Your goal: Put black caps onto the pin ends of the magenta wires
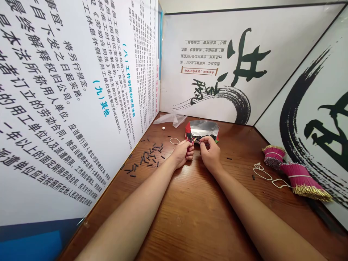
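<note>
My left hand (183, 153) is closed round a small bunch of thin sticks (191, 137), some with black tips and some gold-tipped. Just to its right, my right hand (210, 153) has thumb and forefinger pinched together; what lies between them is too small to make out. Behind both hands stands an open container (203, 127) with a shiny inner wall and red sides, holding many short black pieces (209, 137). My fingers hide part of its front edge.
Loose black pieces (147, 158) are scattered at the left, near a rubber band (174, 141) and a plastic bag (174, 119). Banded pink bundles (300, 177) and white bands (262, 171) lie right. Printed boards (212, 94) enclose the wooden table (182, 221).
</note>
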A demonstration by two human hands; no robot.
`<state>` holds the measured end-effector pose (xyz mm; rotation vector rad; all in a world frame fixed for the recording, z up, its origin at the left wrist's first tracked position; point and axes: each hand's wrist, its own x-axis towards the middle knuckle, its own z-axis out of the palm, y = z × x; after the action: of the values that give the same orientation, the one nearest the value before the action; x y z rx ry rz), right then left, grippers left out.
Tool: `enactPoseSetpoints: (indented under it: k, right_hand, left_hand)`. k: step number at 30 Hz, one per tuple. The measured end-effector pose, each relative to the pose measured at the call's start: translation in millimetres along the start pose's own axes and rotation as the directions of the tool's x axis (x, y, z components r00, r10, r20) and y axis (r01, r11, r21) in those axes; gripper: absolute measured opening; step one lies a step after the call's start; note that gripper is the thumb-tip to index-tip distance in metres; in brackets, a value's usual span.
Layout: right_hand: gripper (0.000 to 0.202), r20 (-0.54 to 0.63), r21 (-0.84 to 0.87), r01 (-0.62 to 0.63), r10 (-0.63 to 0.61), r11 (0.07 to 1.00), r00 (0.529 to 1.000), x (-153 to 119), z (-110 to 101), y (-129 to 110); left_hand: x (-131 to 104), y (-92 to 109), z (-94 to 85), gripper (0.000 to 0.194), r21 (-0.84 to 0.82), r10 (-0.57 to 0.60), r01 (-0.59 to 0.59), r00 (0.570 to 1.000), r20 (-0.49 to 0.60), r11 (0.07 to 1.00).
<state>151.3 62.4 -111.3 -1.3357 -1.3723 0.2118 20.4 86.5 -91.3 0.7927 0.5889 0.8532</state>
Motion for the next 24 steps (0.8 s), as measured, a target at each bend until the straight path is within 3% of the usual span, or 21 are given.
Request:
enactPoseSetpoints:
  k: [11,24]
  right_hand:
    - [0.017,-0.037,0.096,0.043,-0.039,0.994,0.999,-0.5,-0.4,-4.0]
    - [0.019,-0.077,0.059,0.077,-0.072,0.995,0.994,-0.5,-1.1,-6.5]
  left_hand:
    - [-2.6,-0.4,2.2,0.021,0.045,0.037,-0.039,0.998,0.042,0.998]
    - [-3.6,-0.6,4.1,0.02,0.095,0.039,-0.044,0.998,0.056,0.994]
